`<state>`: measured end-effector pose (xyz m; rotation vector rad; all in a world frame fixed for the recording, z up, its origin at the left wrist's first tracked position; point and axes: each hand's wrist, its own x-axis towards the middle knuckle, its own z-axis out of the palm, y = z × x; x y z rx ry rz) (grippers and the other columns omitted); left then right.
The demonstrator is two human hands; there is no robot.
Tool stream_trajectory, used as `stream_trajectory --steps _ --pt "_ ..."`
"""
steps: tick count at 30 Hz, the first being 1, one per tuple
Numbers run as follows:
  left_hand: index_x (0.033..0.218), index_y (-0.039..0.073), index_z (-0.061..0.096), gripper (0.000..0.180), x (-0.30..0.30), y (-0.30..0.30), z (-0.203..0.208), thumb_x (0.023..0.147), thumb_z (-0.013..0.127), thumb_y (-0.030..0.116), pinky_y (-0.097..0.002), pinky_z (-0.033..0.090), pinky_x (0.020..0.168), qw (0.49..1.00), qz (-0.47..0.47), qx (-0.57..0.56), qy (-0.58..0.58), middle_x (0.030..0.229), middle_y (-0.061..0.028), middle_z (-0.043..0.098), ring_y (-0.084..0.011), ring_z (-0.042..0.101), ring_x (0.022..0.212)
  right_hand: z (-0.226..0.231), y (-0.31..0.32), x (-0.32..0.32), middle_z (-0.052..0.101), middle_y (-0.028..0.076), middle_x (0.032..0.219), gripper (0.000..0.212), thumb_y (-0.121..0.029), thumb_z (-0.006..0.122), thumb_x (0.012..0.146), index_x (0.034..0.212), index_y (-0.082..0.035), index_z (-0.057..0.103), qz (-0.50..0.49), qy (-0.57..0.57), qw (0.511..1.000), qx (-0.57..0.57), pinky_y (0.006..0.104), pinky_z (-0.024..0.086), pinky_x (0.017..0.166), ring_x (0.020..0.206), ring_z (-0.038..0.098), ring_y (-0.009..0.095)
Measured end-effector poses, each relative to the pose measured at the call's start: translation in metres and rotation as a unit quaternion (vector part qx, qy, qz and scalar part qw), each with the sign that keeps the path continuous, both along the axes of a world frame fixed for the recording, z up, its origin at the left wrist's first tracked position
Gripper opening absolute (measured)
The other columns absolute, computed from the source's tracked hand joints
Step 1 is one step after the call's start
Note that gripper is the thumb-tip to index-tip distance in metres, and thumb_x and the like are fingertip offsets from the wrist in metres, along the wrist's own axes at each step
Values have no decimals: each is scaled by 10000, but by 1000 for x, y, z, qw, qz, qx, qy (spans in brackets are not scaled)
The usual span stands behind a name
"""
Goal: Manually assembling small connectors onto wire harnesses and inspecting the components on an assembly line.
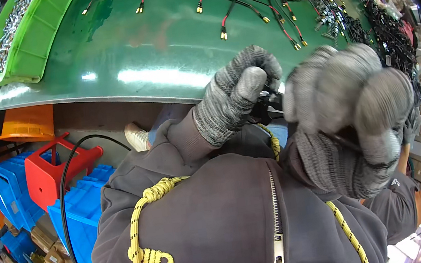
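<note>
Both my hands wear grey knitted gloves and are raised in front of my chest, past the near edge of the green table [108,81]. My left hand [240,93] is closed, thumb against curled fingers, on a small black part [269,101]. Most of that part is hidden by the glove and I cannot tell its kind. Beside it on the right, my right hand [349,113] is curled and smeared by motion. Something dark and thin shows under its thumb, too covered to name.
Black-and-red cables with gold connectors [224,31] lie on the table's far side, with a dark heap of parts [383,29] at right. A green bin [25,55] holds small metal pieces. A red stool [48,174] and blue crates [80,212] stand left. Another person [398,208] is at right.
</note>
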<state>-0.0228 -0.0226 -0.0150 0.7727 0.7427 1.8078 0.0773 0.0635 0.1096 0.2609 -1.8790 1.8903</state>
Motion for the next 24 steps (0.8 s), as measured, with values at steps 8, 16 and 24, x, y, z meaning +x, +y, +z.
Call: stream_trajectory --steps 8,16,24 --pt "1035 48 557 255 0 -9 8 943 512 281 -256 452 730 994 81 -15 70 885 -28 580 -101 528 825 -3 -11 4 515 52 955 263 -117 551 886 1148 -106 577 -39 151 986 -53 344 423 564 678 460 163" --pt "1085 71 507 323 -3 -2 1 852 632 258 -262 465 617 997 17 6 81 888 -89 557 -127 530 717 13 119 71 646 45 1025 247 -54 609 848 1086 -111 642 -480 -5 817 320 273 496 735 853 585 113" --pt "1170 105 428 427 -1 -7 3 775 544 -10 -268 448 783 998 9 32 58 957 -48 519 -110 520 871 -46 291 121 682 51 987 235 -260 656 825 1050 -198 687 -558 -536 543 326 286 477 830 900 619 154"
